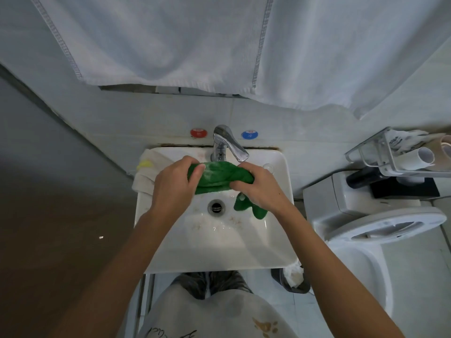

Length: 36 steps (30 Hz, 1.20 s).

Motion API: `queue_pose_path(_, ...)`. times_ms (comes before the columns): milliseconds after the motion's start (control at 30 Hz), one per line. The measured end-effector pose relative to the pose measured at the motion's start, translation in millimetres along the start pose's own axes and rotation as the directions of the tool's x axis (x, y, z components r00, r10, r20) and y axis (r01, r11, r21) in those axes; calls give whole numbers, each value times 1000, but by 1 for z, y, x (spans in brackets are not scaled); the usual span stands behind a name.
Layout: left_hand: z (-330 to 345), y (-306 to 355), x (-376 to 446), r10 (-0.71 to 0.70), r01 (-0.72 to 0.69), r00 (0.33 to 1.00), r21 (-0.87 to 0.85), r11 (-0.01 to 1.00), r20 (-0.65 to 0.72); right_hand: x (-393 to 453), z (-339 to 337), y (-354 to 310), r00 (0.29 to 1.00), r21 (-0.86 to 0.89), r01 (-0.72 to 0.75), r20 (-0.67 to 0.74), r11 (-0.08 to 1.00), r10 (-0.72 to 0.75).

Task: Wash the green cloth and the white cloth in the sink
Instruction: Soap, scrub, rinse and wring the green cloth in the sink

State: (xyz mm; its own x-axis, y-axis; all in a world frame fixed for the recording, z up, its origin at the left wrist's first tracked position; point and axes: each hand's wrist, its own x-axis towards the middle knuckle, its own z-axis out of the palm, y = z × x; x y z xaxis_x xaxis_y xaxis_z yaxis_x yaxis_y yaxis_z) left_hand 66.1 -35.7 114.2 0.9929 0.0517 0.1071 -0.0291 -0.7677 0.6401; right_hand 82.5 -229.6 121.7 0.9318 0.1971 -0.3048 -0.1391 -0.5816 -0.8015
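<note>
Item one, markings: I read a red round tag (198,132) and a blue round tag (249,134) on the wall either side of the chrome faucet (228,143); the characters on both are too small to make out. Item two, task goods: green cloth (217,176), bunched and sudsy, held over the white sink (219,245) just below the spout, one tail hanging down toward the basin beside the drain (216,207). My left hand (174,184) grips its left end with curled fingers; my right hand (258,187) clenches the right end. White cloth (148,172) lies draped over the sink's back left rim, touching a small yellow item (144,164). Item three, surroundings: white towels (170,40) hang overhead across the wall; toilet (375,215) to the right; wire rack (400,154) holding rolls above it; bin (291,279) under the sink's right corner.
</note>
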Motion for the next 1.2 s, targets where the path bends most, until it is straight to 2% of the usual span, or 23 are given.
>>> queue_pose_path(133, 0, 14, -1, -99, 103, 995, -147, 984, 29, -1, 10, -5, 990, 335, 100, -129, 937, -59)
queue_pose_path(200, 6, 26, -6, -136, 142, 990, -256, 956, 39, 2, 20, -19, 980, 460, 27, -188, 888, 67)
queue_pose_path(267, 18, 42, -11, -159, 153, 987, -370, 916, 13, 8, 32, -33, 949, 620, -118, -160, 776, 272)
queue_pose_path(333, 27, 54, -7, -204, 158, 977, -433, 888, -61, 10, 48, -43, 909, 700, -199, -131, 686, 397)
queue_pose_path(400, 31, 58, 8, -321, 225, 939, -489, 843, -121, 4, 63, -48, 873, 718, -208, -171, 665, 457)
queue_pose_path(467, 32, 53, 20, -382, 251, 914, -551, 796, -136, -2, 70, -46, 853, 691, -176, -248, 701, 459)
queue_pose_path(533, 37, 55, 9, -315, 186, 936, -537, 823, -158, -1, 64, -42, 846, 655, -122, -324, 745, 423)
queue_pose_path(600, 46, 61, -14, -235, 128, 961, -518, 846, -146, 8, 53, -41, 823, 695, -57, -374, 717, 428)
queue_pose_path(667, 50, 60, -20, -259, 151, 956, -533, 832, -134, 10, 51, -42, 821, 730, -36, -368, 683, 436)
queue_pose_path(767, 46, 40, 8, -351, 215, 921, -531, 820, -169, -5, 61, -47, 887, 651, -57, -315, 757, 337)
queue_pose_path(833, 44, 34, 10, -355, 214, 918, -527, 822, -180, -9, 60, -46, 921, 609, -41, -284, 792, 267)
queue_pose_path(967, 48, 55, -20, -251, 107, 947, -538, 836, -202, 11, 51, -45, 875, 677, -39, -332, 735, 353)
queue_pose_path(1133, 39, 42, 12, -364, 216, 908, -514, 830, -208, -4, 59, -46, 913, 603, -56, -291, 796, 285)
queue_pose_path(1200, 43, 54, -5, -332, 178, 919, -528, 830, -212, 6, 53, -42, 906, 607, -40, -314, 794, 285)
